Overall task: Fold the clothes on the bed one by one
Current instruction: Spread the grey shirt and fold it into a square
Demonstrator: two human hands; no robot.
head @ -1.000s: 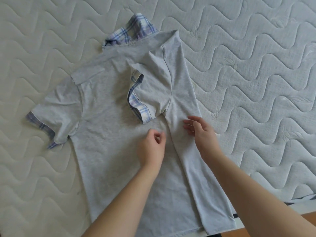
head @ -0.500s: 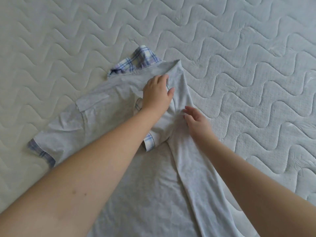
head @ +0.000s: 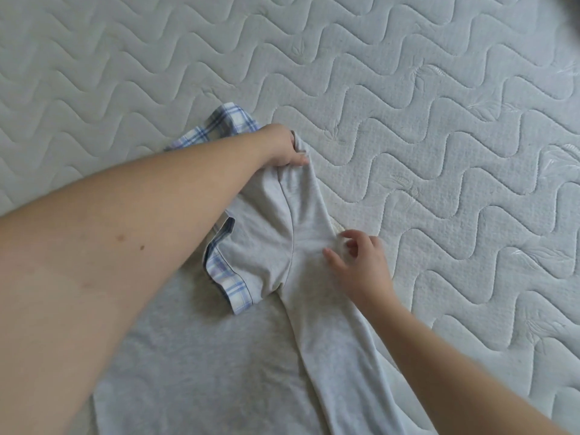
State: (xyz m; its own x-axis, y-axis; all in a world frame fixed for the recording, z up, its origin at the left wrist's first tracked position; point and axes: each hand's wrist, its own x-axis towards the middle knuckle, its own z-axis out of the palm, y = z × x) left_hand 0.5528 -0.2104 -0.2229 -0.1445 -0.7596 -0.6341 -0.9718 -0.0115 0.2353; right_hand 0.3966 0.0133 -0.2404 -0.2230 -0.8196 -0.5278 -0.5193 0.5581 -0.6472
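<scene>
I see a pale grey-white quilted mattress (head: 439,89) that fills almost everything in view. Its surface is stitched in repeating wavy lines that run across it in rows, with small embroidered leaf motifs (head: 405,183) scattered between the waves on the mattress's right half. At the mattress's far top right corner, a dark blurred patch (head: 572,0) cuts in; I cannot tell what it is.

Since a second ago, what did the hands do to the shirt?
The left hand reached up from the shirt's middle to the top of the folded side and now grips the grey shirt at the shoulder near the plaid collar. The right hand stayed at the folded edge. The sleeve stays folded in.
</scene>
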